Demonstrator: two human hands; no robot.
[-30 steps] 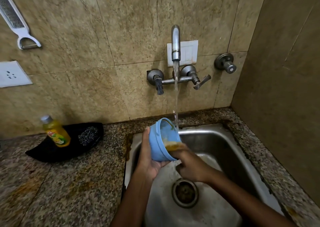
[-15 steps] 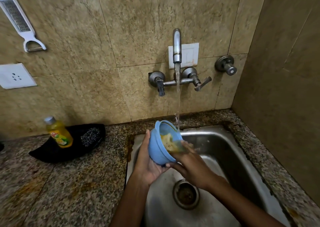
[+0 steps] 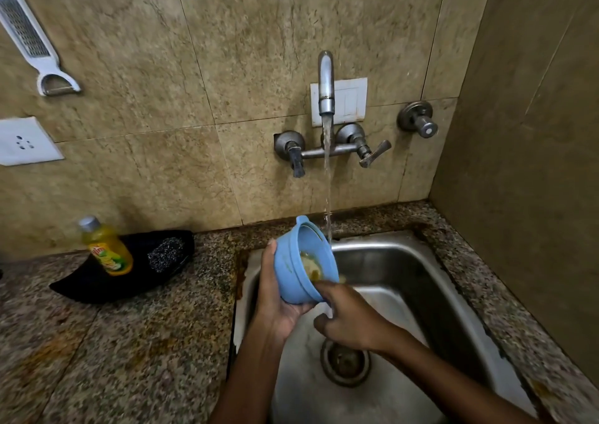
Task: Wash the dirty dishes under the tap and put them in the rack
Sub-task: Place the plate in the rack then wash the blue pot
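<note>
- Where the tiled wall meets the far left edge, a white grater (image 3: 29, 39) hangs at a slant, with a white socket (image 3: 24, 141) on the wall below it.
- On the speckled counter (image 3: 113, 352) under them lies a black tray (image 3: 97, 286); a yellow soap bottle (image 3: 105, 248) leans at its left end and a dark scrubber (image 3: 167, 255) rests at its right end.
- To the right of the tray, the left hand (image 3: 278, 300) cradles a blue bowl (image 3: 299, 265) from below and behind, palm against the base, thumb up along the outer wall, the fingers curled under it.
- The bowl is held above the left part of the steel sink (image 3: 405, 281), tipped on its side so that its mouth faces right; yellowish food residue clings inside.
- On the wall above, a steel tap (image 3: 325, 83) runs, and its thin stream (image 3: 327, 180) falls just past the bowl's upper right rim; whether it strikes the rim cannot be told.
- The right hand (image 3: 351, 318) reaches in from the lower right; its index finger touches the bowl's lower rim, the other fingers are curled loosely and hold nothing.
- Below both hands sits the round drain (image 3: 345, 360).
- Right of the tap, a separate round valve (image 3: 418, 119) is fixed to the wall, near the corner with the plain side wall (image 3: 525, 164).
</note>
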